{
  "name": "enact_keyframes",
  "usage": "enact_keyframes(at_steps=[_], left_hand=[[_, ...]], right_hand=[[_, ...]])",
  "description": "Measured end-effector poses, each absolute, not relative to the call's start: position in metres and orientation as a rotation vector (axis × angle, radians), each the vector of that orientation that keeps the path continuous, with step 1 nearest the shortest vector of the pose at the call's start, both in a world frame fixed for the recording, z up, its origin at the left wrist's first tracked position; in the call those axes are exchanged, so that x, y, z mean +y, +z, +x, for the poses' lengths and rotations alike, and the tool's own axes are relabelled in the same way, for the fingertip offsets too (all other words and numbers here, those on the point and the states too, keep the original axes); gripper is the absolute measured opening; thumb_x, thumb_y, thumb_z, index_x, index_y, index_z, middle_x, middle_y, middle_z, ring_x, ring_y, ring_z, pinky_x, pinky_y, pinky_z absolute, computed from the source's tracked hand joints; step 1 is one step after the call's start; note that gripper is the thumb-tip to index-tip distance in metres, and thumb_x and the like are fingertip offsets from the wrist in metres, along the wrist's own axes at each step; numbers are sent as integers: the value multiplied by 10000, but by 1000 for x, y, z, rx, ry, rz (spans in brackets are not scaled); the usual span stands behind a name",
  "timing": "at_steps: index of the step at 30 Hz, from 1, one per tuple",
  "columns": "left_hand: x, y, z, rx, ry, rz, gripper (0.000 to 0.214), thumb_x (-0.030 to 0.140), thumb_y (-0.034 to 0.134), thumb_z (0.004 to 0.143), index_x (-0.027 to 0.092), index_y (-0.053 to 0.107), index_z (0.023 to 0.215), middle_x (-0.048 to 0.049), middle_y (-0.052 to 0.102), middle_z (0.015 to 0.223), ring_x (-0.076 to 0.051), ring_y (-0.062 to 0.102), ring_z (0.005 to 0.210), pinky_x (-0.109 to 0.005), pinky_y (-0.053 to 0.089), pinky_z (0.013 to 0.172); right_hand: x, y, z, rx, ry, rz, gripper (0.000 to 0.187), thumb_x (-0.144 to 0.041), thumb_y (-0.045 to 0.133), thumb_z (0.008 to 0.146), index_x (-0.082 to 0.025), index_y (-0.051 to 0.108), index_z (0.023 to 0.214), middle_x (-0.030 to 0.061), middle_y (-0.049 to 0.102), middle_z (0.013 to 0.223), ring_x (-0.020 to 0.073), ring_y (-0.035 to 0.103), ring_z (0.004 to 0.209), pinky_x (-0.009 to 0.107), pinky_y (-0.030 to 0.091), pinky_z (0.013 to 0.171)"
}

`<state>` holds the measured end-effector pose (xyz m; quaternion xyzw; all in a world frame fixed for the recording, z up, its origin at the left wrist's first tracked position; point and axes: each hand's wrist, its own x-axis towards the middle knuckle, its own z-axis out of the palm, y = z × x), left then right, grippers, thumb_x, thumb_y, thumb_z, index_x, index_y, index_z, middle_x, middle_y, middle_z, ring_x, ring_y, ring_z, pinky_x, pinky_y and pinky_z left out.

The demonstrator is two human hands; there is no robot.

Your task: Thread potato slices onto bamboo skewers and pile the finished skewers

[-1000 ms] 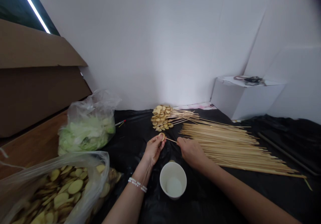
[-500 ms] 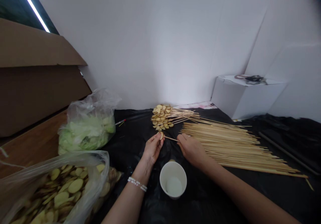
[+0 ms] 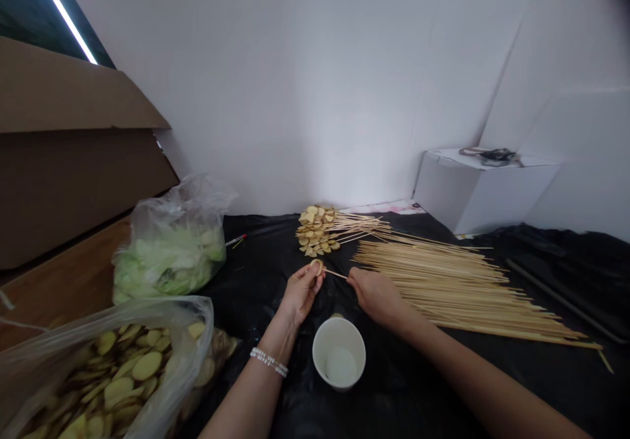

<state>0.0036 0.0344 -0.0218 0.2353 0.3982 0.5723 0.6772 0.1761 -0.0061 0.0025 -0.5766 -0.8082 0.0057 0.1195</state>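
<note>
Between the fingertips of my left hand [image 3: 301, 289] is a potato slice [image 3: 317, 267], pinched near its edge. My right hand [image 3: 377, 293] is closed on a wooden skewer [image 3: 336, 273], whose far end meets the slice; whether it has pierced through I cannot tell. Just beyond my hands lies a pile of skewered potato slices [image 3: 315, 230], their sticks pointing right. Many bare skewers [image 3: 457, 288] are spread beside and under my right forearm. A white paper cup [image 3: 339, 352] stands between my forearms.
At the left, an open plastic bag [image 3: 207, 308] holds more potato slices, with a bag of pale green vegetable pieces [image 3: 167, 262] behind it. A pen [image 3: 236, 240] lies on the black sheet [image 3: 266, 229]. A white box [image 3: 485, 189] stands back right; a cardboard box [image 3: 79, 163] is far left.
My right hand has shifted very slightly, and the slice in my left fingers has turned a little, showing more of its rim. The rest looks the same.
</note>
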Motion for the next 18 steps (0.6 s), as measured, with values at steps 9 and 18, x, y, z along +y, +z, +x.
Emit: enact_keyframes(at_steps=[9, 18], left_hand=[[37, -22, 2, 898, 1316, 485, 38, 87, 710, 714, 92, 687, 743, -60, 685, 721, -64, 619, 579, -107, 508, 514], [35, -22, 3, 898, 1263, 533, 31, 101, 691, 739, 85, 693, 766, -69, 685, 728, -61, 617, 590, -105, 503, 540]], right_hand=[[-9, -1, 177, -2380, -218, -1563, 235, -204, 328, 957, -171, 555, 910, 77, 620, 898, 168, 568, 784, 269, 307, 605], [-7, 3, 176, -2396, 80, -1652, 244, -247, 338, 966, -178, 558, 884, 49, 670, 807, 156, 606, 722, 265, 274, 581]])
